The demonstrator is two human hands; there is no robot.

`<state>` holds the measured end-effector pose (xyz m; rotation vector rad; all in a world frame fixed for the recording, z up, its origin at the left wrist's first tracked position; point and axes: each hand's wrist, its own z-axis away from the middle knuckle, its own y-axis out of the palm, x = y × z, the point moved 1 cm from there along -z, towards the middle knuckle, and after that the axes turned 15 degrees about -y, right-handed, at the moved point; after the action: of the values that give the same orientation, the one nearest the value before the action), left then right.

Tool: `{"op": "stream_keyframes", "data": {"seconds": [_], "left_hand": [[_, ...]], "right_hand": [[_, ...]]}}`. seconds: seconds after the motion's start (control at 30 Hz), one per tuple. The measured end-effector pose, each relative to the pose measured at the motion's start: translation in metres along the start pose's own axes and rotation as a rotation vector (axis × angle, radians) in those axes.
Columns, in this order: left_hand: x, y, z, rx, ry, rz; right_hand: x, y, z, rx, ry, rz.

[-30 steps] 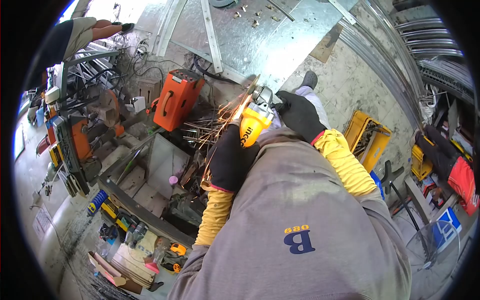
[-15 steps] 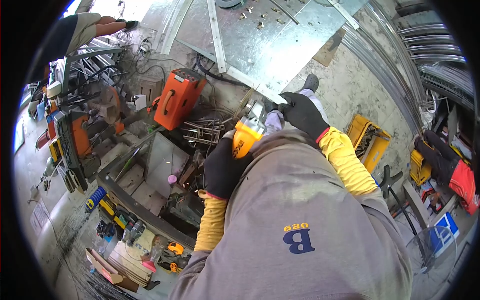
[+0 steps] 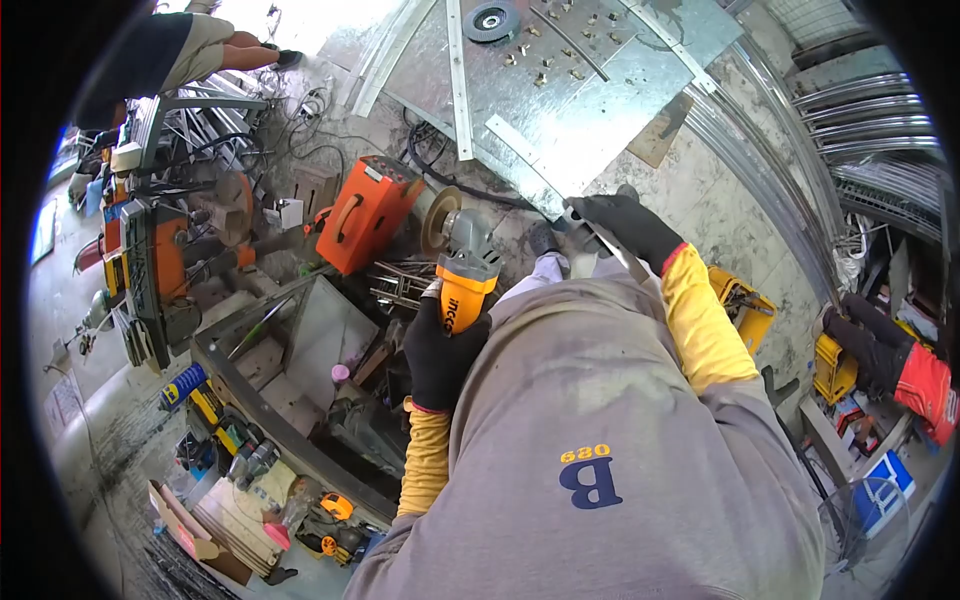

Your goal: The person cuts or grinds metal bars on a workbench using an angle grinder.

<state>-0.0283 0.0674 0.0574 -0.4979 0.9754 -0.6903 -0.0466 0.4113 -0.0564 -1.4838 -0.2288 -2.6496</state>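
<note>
My left hand (image 3: 445, 350), in a black glove, is closed round the yellow body of an angle grinder (image 3: 468, 275). The grinder's disc (image 3: 440, 220) points up and away from me, beside an orange box-shaped machine (image 3: 365, 215). My right hand (image 3: 630, 228), also gloved in black, grips a flat metal strip (image 3: 622, 256) that slants down toward my lap. Just past that hand is the corner of a sheet-metal tabletop (image 3: 590, 130), where another pale strip (image 3: 525, 155) lies along the edge.
On the tabletop are a loose flap disc (image 3: 491, 22), a thin rod (image 3: 570, 42) and several small brass-coloured pieces. A metal frame (image 3: 290, 420) stands at my left, and a yellow crate (image 3: 742, 308) at my right. Another person's legs (image 3: 240, 55) show at upper left.
The grinder has tilted more upright, and its disc now shows clearly at the left. My right hand has shifted slightly right, with the metal strip now visible below it. The view has shifted.
</note>
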Motion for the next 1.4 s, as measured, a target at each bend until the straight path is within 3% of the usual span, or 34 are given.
{"op": "stream_keyframes", "data": {"seconds": [0.1,0.13,0.17,0.23,0.4,0.43,0.57,0.67,0.77,0.9,1.03,1.1,1.27,1.4], "left_hand": [[0.009,0.004,0.001,0.017,-0.016,0.061],[0.013,0.005,0.000,0.027,-0.027,0.083],[0.015,0.005,-0.001,0.038,-0.038,0.103],[0.015,0.006,-0.001,0.031,-0.045,0.079],[0.008,0.004,-0.003,0.051,-0.048,0.066],[0.011,0.006,-0.006,0.053,-0.029,0.091],[0.022,0.006,-0.009,0.057,0.027,0.069],[0.028,0.007,-0.010,0.027,0.064,0.043],[0.031,0.011,-0.013,-0.015,0.100,-0.073],[0.032,0.014,-0.016,-0.060,0.197,-0.133],[0.025,0.016,-0.017,-0.025,0.267,-0.197],[0.018,0.017,-0.015,-0.016,0.273,-0.210],[0.013,0.022,-0.011,0.007,0.265,-0.249],[0.009,0.026,-0.010,0.042,0.218,-0.259]], "right_hand": [[-0.036,-0.006,0.024,-0.031,-0.133,-0.039],[-0.045,-0.005,0.032,-0.164,0.042,-0.089],[-0.051,-0.006,0.040,-0.168,0.040,-0.087],[-0.057,-0.005,0.054,-0.227,0.044,-0.374],[-0.038,0.007,0.026,-0.143,-0.146,-0.197],[-0.025,0.014,0.021,-0.203,-0.128,-0.130],[-0.030,-0.005,0.013,-0.116,-0.098,-0.027],[-0.022,0.011,0.046,-0.113,0.047,-0.413],[-0.053,0.014,0.040,-0.070,-0.115,-0.243],[-0.046,0.025,0.034,-0.178,-0.038,-0.059],[-0.056,0.016,0.036,-0.197,-0.055,-0.178],[-0.047,0.009,0.050,-0.057,-0.099,-0.166],[-0.066,0.010,0.054,-0.055,-0.148,-0.184],[-0.031,0.013,0.044,-0.098,-0.125,-0.103]]}}
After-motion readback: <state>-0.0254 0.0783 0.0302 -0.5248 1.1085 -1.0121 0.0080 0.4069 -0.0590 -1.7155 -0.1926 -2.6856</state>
